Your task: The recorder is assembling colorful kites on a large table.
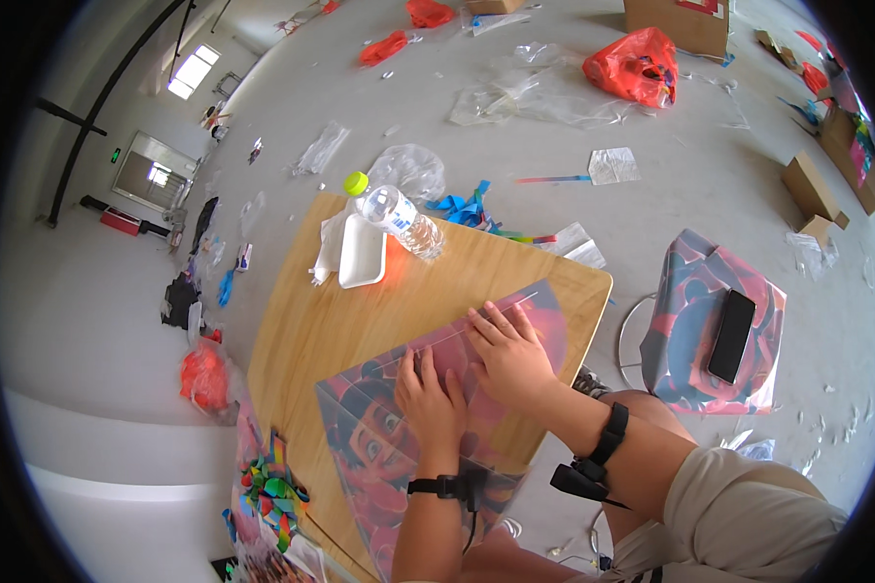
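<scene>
A large printed sheet [360, 408] with a cartoon picture in pinks, reds and blues lies on the wooden table [292, 321]. Its far edge looks like a narrow folded strip; whether it is plastic, paper or cloth I cannot tell. My left hand [431, 400] rests palm down near that edge, fingers stretched out. Just to its right, my right hand [508, 358] also presses flat on the sheet, fingers extended. Both hands wear straps at the wrist or forearm. Neither holds anything. Part of the sheet hangs past the table's near side under my forearms.
Toward the table's far edge stand a water bottle [399, 219] with a yellow-green cap and a white tray [362, 255]. A stool to the right bears folded printed sheets [685, 301] and a black phone [731, 335]. Red bags [635, 68], clear plastic and cardboard boxes [812, 191] litter the floor.
</scene>
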The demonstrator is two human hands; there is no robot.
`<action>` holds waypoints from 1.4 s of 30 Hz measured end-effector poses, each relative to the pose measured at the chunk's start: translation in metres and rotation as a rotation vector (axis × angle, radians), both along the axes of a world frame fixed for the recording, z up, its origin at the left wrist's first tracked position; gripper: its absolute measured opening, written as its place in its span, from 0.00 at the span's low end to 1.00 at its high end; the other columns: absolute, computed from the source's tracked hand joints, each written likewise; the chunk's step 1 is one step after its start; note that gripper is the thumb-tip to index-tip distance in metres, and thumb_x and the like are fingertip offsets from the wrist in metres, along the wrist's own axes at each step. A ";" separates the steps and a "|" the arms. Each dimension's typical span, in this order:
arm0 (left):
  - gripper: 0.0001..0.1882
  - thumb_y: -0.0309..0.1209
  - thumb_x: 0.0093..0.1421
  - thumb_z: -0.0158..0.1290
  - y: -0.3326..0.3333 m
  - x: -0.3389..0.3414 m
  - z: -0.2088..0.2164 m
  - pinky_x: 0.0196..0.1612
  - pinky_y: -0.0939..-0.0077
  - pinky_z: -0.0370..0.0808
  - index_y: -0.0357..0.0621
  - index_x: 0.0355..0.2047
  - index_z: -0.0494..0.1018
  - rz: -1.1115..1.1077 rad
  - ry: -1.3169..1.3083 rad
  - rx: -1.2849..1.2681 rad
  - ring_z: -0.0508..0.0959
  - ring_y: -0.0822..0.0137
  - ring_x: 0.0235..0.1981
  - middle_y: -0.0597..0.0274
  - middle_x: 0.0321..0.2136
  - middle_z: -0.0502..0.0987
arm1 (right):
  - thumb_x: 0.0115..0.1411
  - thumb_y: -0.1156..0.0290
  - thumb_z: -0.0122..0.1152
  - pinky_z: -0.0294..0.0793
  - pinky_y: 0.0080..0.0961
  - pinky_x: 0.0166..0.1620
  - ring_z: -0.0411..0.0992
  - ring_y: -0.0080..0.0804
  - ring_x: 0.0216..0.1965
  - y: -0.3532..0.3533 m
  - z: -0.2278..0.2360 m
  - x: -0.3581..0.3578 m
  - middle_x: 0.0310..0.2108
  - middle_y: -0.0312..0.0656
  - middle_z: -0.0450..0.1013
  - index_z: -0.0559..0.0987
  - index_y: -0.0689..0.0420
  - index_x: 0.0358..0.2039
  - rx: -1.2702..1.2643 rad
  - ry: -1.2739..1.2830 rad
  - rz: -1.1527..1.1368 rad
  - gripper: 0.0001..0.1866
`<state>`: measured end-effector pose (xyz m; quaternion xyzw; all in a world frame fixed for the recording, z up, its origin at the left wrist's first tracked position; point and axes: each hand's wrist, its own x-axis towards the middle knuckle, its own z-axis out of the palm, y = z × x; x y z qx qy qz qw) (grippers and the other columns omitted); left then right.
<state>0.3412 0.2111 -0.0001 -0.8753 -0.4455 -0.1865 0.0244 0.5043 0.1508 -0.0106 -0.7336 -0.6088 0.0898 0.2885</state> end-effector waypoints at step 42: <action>0.34 0.45 0.67 0.51 0.002 -0.001 -0.007 0.70 0.46 0.55 0.37 0.68 0.62 0.090 0.003 -0.050 0.58 0.41 0.70 0.39 0.69 0.59 | 0.62 0.62 0.58 0.42 0.56 0.75 0.50 0.40 0.76 0.002 -0.004 -0.003 0.72 0.40 0.59 0.72 0.54 0.63 0.012 -0.010 -0.015 0.29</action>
